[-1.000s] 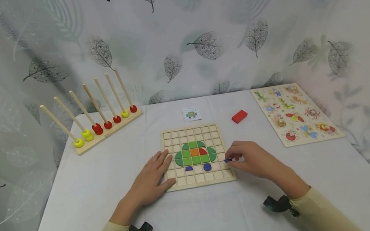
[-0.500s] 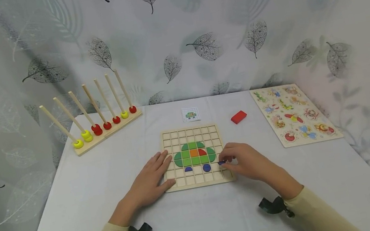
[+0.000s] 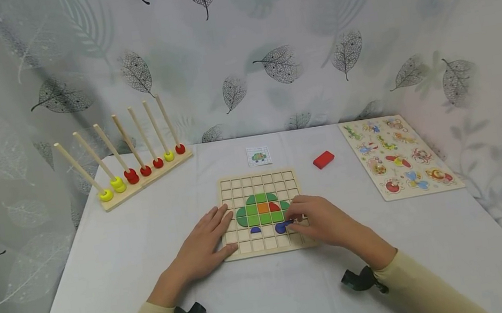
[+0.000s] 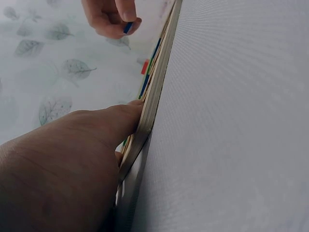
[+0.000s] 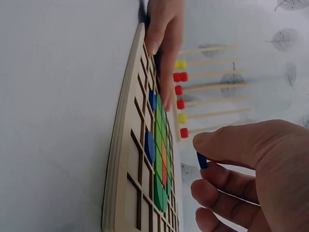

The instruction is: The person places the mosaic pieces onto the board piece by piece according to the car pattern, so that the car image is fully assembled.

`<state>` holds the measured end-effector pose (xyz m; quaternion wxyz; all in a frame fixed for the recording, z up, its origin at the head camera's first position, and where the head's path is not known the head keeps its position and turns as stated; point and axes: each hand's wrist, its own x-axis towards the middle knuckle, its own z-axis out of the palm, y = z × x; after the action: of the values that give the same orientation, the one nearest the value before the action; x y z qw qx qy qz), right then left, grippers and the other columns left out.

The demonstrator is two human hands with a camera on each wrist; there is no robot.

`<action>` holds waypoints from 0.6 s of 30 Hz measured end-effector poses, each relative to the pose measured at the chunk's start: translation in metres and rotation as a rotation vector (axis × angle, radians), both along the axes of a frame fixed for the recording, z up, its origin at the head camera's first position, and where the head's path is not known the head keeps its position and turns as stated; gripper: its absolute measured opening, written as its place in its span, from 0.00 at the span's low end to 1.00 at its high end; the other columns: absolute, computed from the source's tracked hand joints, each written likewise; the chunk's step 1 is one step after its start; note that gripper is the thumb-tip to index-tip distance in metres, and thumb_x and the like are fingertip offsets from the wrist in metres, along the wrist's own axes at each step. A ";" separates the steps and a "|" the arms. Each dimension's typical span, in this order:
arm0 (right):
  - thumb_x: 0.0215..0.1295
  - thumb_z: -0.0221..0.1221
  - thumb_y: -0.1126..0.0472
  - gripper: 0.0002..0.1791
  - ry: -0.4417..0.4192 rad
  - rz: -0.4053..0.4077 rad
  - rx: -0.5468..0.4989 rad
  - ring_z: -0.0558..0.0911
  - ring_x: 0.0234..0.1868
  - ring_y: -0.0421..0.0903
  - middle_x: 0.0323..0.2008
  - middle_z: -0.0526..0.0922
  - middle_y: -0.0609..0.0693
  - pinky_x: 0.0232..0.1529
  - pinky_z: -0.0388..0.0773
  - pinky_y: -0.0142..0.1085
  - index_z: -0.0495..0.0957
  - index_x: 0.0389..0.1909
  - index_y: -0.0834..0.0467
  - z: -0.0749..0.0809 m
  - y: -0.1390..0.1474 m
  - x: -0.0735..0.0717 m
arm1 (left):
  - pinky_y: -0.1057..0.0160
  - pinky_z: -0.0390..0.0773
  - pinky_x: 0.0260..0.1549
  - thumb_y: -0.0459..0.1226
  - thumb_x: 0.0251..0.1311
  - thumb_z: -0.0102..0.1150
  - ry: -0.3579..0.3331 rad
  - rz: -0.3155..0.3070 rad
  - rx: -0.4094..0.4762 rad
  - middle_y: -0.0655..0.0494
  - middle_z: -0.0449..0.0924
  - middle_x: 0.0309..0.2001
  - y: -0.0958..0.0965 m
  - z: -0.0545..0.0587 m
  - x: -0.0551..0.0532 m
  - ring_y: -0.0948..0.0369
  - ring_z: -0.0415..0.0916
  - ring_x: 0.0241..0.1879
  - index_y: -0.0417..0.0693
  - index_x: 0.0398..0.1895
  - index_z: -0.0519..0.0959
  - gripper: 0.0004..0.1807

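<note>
A wooden grid board (image 3: 272, 250) lies on the white table, its coloured pieces forming a green cloud-like shape with an orange piece (image 3: 263, 208) and a red one (image 3: 274, 207). Below that sit a blue half-round piece (image 3: 255, 230) and a blue round shape (image 3: 280, 228). My left hand (image 3: 200, 240) rests on the board's left edge, fingers spread. Over the right part of the board, my right hand (image 3: 323, 220) pinches a small blue piece (image 5: 202, 160) between thumb and index finger; it shows clear of the board in the right wrist view.
A small pattern card (image 3: 258, 156) lies behind the board, with a red block (image 3: 323, 159) to its right. At the back left stands a peg rack (image 3: 147, 180) with red and yellow rings. An insect picture puzzle (image 3: 399, 156) lies at the right.
My right hand has moved left over the board with the blue piece, from its right edge to beside the blue round shape. My left hand has stayed in place.
</note>
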<state>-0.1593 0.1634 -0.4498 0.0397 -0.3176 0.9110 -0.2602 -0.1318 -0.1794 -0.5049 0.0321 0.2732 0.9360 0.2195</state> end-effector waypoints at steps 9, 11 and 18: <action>0.65 0.78 0.59 0.08 0.030 0.004 0.011 0.79 0.39 0.37 0.35 0.80 0.35 0.41 0.83 0.32 0.88 0.41 0.48 -0.002 -0.014 0.000 | 0.45 0.48 0.83 0.57 0.77 0.61 -0.003 0.001 -0.009 0.48 0.48 0.88 0.001 -0.001 -0.002 0.47 0.42 0.86 0.44 0.88 0.57 0.47; 0.65 0.78 0.59 0.08 0.028 0.006 0.011 0.79 0.38 0.37 0.36 0.80 0.36 0.41 0.83 0.33 0.89 0.41 0.48 -0.002 -0.018 0.000 | 0.46 0.48 0.83 0.57 0.77 0.61 -0.002 0.002 -0.013 0.49 0.48 0.88 0.001 -0.002 -0.002 0.47 0.42 0.86 0.44 0.88 0.57 0.47; 0.66 0.77 0.57 0.08 0.036 0.020 0.042 0.79 0.38 0.38 0.36 0.81 0.36 0.41 0.82 0.33 0.88 0.41 0.46 -0.005 -0.031 0.000 | 0.45 0.49 0.83 0.56 0.77 0.61 0.011 -0.005 -0.001 0.48 0.49 0.88 0.000 -0.005 -0.002 0.46 0.43 0.86 0.43 0.87 0.58 0.46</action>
<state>-0.1590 0.1325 -0.4544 0.0326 -0.3302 0.9136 -0.2350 -0.1339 -0.1790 -0.5097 0.0278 0.2764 0.9357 0.2173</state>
